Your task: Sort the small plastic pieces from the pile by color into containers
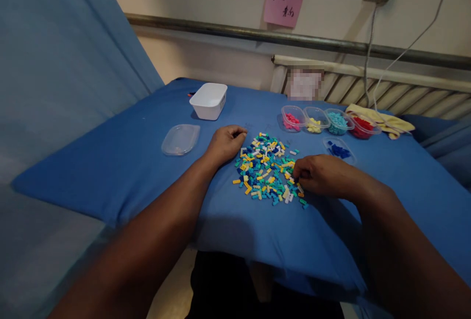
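Lying on blue sheet: mixed pile of toy bricks. Sorting looks partway: pink bricks, pale-yellow bricks, turquoise bricks, red bricks in clear tubs, blue bricks in shallow tray; much pile left. Bricks oblong, long axes scattered, no shared direction. Left hand curled at pile edge, right hand bent into pile; cannot tell whether either grips anything.

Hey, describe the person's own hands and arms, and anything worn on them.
The left hand and right hand wear no gloves, and no watch or bracelet shows. The forearms are bare, with no sleeves in view. Black clothing shows at the lap.
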Demonstrator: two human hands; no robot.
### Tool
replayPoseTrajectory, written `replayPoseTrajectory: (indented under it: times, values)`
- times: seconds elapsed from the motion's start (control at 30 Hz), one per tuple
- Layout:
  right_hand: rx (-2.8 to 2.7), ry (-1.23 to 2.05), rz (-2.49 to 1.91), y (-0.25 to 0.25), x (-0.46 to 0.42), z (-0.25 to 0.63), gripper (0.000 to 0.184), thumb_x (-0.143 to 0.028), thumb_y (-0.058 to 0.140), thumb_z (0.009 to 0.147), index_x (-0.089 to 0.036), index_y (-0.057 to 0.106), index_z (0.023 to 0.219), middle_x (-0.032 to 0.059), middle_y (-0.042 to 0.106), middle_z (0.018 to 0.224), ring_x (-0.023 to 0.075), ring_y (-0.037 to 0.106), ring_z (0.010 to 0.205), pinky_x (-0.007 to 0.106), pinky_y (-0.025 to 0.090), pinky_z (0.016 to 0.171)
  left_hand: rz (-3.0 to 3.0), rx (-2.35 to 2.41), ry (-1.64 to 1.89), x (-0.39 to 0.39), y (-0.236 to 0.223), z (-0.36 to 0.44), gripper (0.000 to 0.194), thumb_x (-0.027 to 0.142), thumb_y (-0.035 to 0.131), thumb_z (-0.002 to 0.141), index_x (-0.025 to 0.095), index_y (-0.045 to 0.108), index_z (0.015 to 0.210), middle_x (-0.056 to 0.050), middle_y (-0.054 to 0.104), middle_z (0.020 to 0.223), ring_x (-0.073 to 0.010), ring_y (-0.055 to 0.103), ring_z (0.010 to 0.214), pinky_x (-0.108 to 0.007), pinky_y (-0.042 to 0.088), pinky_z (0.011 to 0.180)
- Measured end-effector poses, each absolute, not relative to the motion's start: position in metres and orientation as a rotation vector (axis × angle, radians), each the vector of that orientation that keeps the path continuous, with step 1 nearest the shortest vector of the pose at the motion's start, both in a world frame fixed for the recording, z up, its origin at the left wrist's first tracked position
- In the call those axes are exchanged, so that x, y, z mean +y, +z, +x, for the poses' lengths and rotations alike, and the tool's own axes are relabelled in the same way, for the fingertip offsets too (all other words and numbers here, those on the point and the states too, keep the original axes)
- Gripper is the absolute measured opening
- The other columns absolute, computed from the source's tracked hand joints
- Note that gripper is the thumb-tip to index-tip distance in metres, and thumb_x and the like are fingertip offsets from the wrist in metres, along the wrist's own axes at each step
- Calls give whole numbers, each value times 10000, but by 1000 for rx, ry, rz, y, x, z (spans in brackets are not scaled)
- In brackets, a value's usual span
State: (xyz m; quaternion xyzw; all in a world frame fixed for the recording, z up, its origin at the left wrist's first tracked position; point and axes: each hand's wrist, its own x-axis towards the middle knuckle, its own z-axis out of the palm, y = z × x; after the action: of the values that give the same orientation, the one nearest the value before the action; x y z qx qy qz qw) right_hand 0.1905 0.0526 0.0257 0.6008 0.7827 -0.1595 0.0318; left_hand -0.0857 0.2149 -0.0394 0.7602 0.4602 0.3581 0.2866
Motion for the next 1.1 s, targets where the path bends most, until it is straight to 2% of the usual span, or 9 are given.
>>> replayPoseTrajectory:
  times: [0.1,0.33,0.5,0.63,0.8,0.9,1.03,1.1]
  values:
    - [2415,-503,1834,26,52,191,228,-122,665,827,-235,812,958,23,802,881,184,670,755,287,387,654,2028,1242,955,214,-38,-86,302,340,666,932,195,855,1116,-58,833,1014,-234,749,916,-351,578,884]
    - [2455,-513,1829,27,50,190,293,-140,658,839,-265,855,1016,30,830,937,204,712,800,294,418,690,2036,1224,965,215,-41,-86,305,353,664,934,197,856,1112,-54,832,1007,-234,746,908,-350,572,872]
    - [2438,-389,1756,31,48,180,237,-175,629,892,-254,843,955,58,830,977,212,710,811,305,361,649,2033,1221,957,216,-42,-86,312,352,654,936,194,854,1116,-56,831,993,-228,740,887,-344,567,840]
    - [2423,-396,1781,29,49,181,151,-190,647,882,-233,792,881,53,800,874,189,654,709,309,312,599,2040,1224,961,216,-41,-86,312,356,656,929,198,854,1111,-55,834,1007,-229,742,902,-346,570,856]
    - [2453,-522,2014,28,55,213,157,-275,623,941,-222,763,988,34,792,864,185,672,724,292,411,646,2028,1223,954,215,-39,-86,312,351,654,928,193,852,1110,-53,835,1006,-230,745,902,-342,566,846]
    - [2298,-380,2268,28,59,244,232,-331,574,993,-197,759,1035,79,804,923,225,702,781,320,434,678,2029,1210,971,214,-39,-86,302,345,660,928,192,851,1105,-54,836,1026,-230,748,918,-343,565,867]
    - [1965,-81,2560,22,60,281,257,-315,547,1008,-185,767,1040,139,809,958,294,726,867,368,425,713,2029,1232,961,214,-38,-86,300,350,657,928,195,852,1094,-51,835,1008,-229,744,903,-337,567,851]
    - [1883,2,2623,17,59,293,317,-345,534,1031,-175,778,1138,165,819,1025,329,736,926,391,437,738,2026,1232,961,214,-38,-86,306,361,655,926,196,852,1092,-49,835,1008,-230,746,904,-333,566,840]
